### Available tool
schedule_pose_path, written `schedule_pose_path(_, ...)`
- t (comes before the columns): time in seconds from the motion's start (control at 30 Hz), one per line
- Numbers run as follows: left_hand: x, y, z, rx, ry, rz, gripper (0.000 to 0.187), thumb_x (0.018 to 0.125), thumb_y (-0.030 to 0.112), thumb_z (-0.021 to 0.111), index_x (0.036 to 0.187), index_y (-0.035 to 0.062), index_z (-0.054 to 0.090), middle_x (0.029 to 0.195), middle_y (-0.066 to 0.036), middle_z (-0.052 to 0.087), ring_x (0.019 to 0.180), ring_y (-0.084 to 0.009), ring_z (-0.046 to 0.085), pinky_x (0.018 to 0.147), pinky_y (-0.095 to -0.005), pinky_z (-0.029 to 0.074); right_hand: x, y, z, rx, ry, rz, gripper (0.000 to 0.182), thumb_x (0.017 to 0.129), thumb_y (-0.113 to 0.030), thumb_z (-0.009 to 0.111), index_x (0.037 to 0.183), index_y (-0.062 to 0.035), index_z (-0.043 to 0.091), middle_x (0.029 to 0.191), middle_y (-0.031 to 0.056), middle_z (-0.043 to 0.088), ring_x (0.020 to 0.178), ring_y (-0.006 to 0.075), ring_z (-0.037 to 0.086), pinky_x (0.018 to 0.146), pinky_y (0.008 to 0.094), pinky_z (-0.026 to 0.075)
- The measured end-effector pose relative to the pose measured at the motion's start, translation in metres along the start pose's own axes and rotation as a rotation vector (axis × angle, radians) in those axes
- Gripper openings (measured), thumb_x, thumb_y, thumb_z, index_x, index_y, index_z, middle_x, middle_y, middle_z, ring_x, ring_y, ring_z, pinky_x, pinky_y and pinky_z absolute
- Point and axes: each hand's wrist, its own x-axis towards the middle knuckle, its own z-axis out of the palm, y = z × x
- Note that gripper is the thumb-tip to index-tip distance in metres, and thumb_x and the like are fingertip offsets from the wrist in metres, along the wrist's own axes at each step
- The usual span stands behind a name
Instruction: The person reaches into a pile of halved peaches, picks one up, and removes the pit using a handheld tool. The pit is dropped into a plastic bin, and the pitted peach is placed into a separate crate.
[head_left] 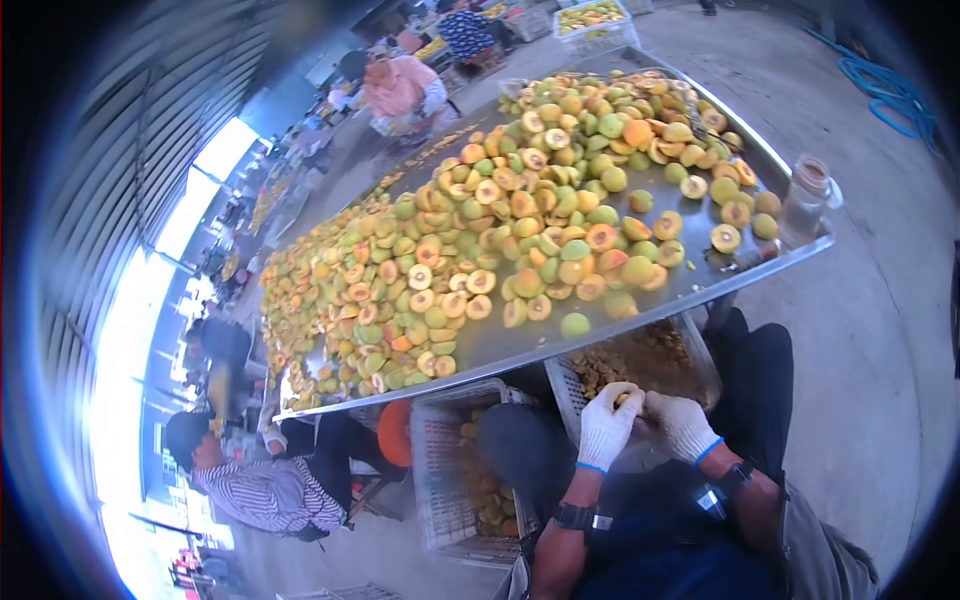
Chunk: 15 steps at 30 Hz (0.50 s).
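Both my hands wear white knit gloves and are close together over a crate of brown pits and scraps [645, 362], at my lap. My left hand [608, 428] is closed, its fingertips pinching a small yellowish piece of fruit [622, 399]. Beside it, my right hand [681, 425] has its fingers curled in; what they hold, if anything, is too small to make out. Beyond them a metal table [500, 352] carries a large heap of yellow-green peaches [520, 220], many cut in half with pits showing.
A clear jar [806, 195] stands on the table's right corner. Left of my knee is a white crate [440, 470] with fruit. One person in stripes [270, 490] sits at left; another in pink [400, 90] works across the table. A blue hose [885, 90] lies on the floor.
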Motion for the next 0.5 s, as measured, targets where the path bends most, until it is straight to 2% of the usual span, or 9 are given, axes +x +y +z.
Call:
schedule_pose_path(0.07,0.0,-0.008,-0.011,-0.094,-0.04,0.031,0.026,0.1,0.022,0.068,0.113,0.0003,0.072,0.092,-0.007,0.072,0.086,-0.0121,0.068,0.08,-0.0287,0.055,0.001,-0.002,-0.003,-0.051,-0.053,0.01,0.028,0.095,-0.035,0.069,0.102,-0.0085,0.064,0.091,0.0181,0.073,0.085,0.041,0.071,0.074,0.0513,0.055)
schedule_pose_path(0.13,-0.004,0.0,-0.022,-0.381,-0.158,-0.224,0.025,0.1,0.017,0.066,0.116,-0.0019,0.071,0.109,-0.009,0.073,0.095,-0.0152,0.068,0.085,-0.0297,0.055,0.002,-0.006,-0.006,-0.03,-0.061,-0.007,0.03,0.096,-0.037,0.068,0.1,-0.0081,0.062,0.089,0.0191,0.072,0.084,0.0418,0.07,0.074,0.0521,0.055)
schedule_pose_path(0.2,-0.003,-0.011,-0.02,-0.465,-0.119,-0.255,0.027,0.1,0.016,0.064,0.119,-0.0021,0.07,0.112,-0.009,0.072,0.097,-0.0146,0.067,0.086,-0.0283,0.054,0.003,-0.008,-0.009,-0.038,-0.104,0.057,0.03,0.096,-0.037,0.068,0.099,-0.0078,0.062,0.086,0.0196,0.071,0.084,0.0431,0.07,0.074,0.0528,0.054)
schedule_pose_path(0.27,-0.001,-0.02,-0.018,-0.245,-0.049,-0.04,0.028,0.098,0.018,0.066,0.117,-0.0013,0.071,0.103,-0.007,0.071,0.098,-0.0164,0.066,0.088,-0.03,0.054,0.005,-0.008,-0.01,-0.045,-0.134,0.069,0.031,0.096,-0.037,0.069,0.101,-0.0071,0.062,0.085,0.021,0.071,0.085,0.044,0.07,0.075,0.0535,0.054)
schedule_pose_path(0.3,0.002,-0.016,-0.016,-0.128,-0.021,-0.083,0.03,0.095,0.021,0.071,0.116,-0.0001,0.071,0.108,-0.012,0.073,0.102,-0.0233,0.069,0.092,-0.0344,0.054,0.005,-0.007,-0.008,-0.021,-0.148,0.13,0.032,0.096,-0.037,0.069,0.101,-0.0062,0.062,0.087,0.0222,0.072,0.086,0.0445,0.07,0.076,0.0538,0.054)
schedule_pose_path(0.33,0.001,-0.013,-0.014,-0.131,-0.011,-0.079,0.03,0.095,0.021,0.071,0.116,-0.0001,0.071,0.108,-0.012,0.073,0.102,-0.0233,0.069,0.092,-0.0344,0.054,0.004,-0.005,-0.007,0.002,-0.161,0.191,0.033,0.096,-0.037,0.069,0.101,-0.0054,0.062,0.088,0.0234,0.072,0.087,0.045,0.069,0.077,0.054,0.054)
schedule_pose_path(0.4,0.001,0.0,-0.009,0.364,0.238,0.237,0.03,0.092,0.023,0.075,0.113,0.0015,0.073,0.112,-0.017,0.072,0.105,-0.0322,0.07,0.095,-0.0405,0.054,0.004,0.006,-0.002,0.087,-0.134,0.179,0.032,0.098,-0.034,0.068,0.102,-0.0023,0.063,0.085,0.0247,0.071,0.081,0.0422,0.071,0.072,0.0511,0.054)
schedule_pose_path(0.47,0.013,0.008,-0.012,0.366,0.307,0.268,0.026,0.09,0.023,0.077,0.107,0.0032,0.074,0.109,-0.017,0.073,0.106,-0.0371,0.068,0.094,-0.0447,0.054,0.004,0.008,-0.003,0.523,-0.101,0.342,0.031,0.1,-0.03,0.067,0.104,-0.0003,0.063,0.077,0.0207,0.068,0.07,0.0321,0.072,0.065,0.0454,0.054)
schedule_pose_path(0.5,0.024,0.016,-0.017,0.383,0.361,0.357,0.024,0.09,0.022,0.076,0.106,0.0041,0.075,0.106,-0.016,0.074,0.103,-0.036,0.069,0.091,-0.0434,0.056,0.005,-0.002,-0.013,0.64,-0.106,0.406,0.029,0.102,-0.027,0.064,0.105,0.0017,0.063,0.072,0.0118,0.065,0.062,0.0192,0.066,0.057,0.0377,0.051)
